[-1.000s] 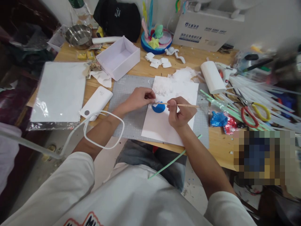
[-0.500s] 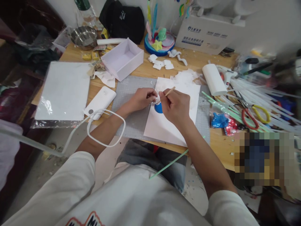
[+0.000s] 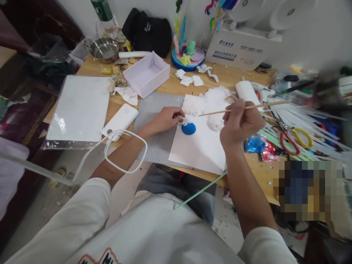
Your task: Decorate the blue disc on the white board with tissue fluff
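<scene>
My right hand (image 3: 240, 123) is closed round a thin wooden stick (image 3: 268, 104), whose tip points left over the white sheet. Beside a round blue piece (image 3: 188, 128) on the white sheet (image 3: 200, 154), my left hand (image 3: 173, 119) has its fingers pinched at a small white bit that is hard to make out. Fluffy white material (image 3: 194, 105) lies on the sheet's upper part, with another clump (image 3: 215, 121) right of the blue piece. The sheet rests on a grey cutting mat (image 3: 154, 146).
A white power bank (image 3: 121, 121) with a looped cable lies left of the mat. Behind stand a lilac box (image 3: 148, 75) and a metal bowl (image 3: 104, 50). Scissors (image 3: 288, 141) and pale strips (image 3: 316, 124) crowd the right side. A green strip (image 3: 202, 192) crosses the front edge.
My right hand has moved right and away from the blue piece, bringing the whole stick into view. My left hand has stayed almost in place. The view has shifted slightly.
</scene>
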Available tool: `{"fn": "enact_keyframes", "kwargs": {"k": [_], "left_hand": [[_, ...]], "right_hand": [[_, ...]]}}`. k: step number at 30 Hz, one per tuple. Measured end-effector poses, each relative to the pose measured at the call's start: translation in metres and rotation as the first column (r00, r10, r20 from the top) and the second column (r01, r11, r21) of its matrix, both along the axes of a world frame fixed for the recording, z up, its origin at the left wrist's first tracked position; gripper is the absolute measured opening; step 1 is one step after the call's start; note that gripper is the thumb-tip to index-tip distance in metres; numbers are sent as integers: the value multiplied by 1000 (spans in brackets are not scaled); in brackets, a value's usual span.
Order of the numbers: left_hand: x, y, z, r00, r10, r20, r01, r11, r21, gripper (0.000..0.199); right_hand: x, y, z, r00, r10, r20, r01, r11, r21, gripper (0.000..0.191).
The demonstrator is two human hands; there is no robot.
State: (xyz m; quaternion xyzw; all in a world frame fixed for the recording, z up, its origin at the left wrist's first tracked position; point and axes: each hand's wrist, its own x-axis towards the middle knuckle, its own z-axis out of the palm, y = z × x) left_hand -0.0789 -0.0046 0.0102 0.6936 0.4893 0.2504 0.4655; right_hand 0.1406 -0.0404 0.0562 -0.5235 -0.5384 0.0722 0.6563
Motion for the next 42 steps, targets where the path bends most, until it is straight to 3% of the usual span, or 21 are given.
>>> {"fn": "enact_keyframes", "kwargs": {"k": [2,4,7,10,12,15,18,23,27,31,35,38,42], "left_hand": [[-1,0,3,1000,13,13,-13,999,-42,18],[-1,3,7,999,43,-3,-43,998,-41,17],[6,21,19,994,85,-65,-78,992,97,15],[24,55,32,986,83,-144,-39,957,286,12],[41,82,37,970,74,-230,8,942,337,15],[65,116,36,896,98,-432,57,942,330,17],[84,136,25,819,102,-565,72,958,277,19],[100,151,-1,881,149,-449,-48,973,228,21],[97,162,-16,931,137,-337,-82,981,174,21],[85,164,-16,966,114,-232,-68,978,196,20],[68,151,-2,971,193,-141,-160,963,215,16],[49,129,14,977,212,13,-209,953,217,10],[11,77,32,966,218,141,-239,959,153,7]], "right_hand": [[20,8,-10,977,-7,-213,-5,998,-59,49],[37,15,-21,901,-28,-433,-33,990,-134,50],[50,19,-36,802,-73,-593,-14,990,-141,52],[48,15,-41,801,-89,-592,0,989,-148,53],[44,10,-41,817,-90,-569,-14,985,-175,53],[40,6,-42,850,-68,-522,-40,980,-193,53],[40,5,-44,880,-43,-473,-49,982,-180,54],[43,7,-46,917,-37,-396,-37,984,-176,58],[42,6,-47,941,-41,-337,-36,975,-220,61],[42,6,-48,940,-43,-339,-31,977,-209,62],[42,6,-45,930,-19,-366,-48,983,-175,60],[37,0,-39,914,40,-404,-103,986,-134,56],[22,-17,-32,889,269,-370,-338,931,-137,45]]}}
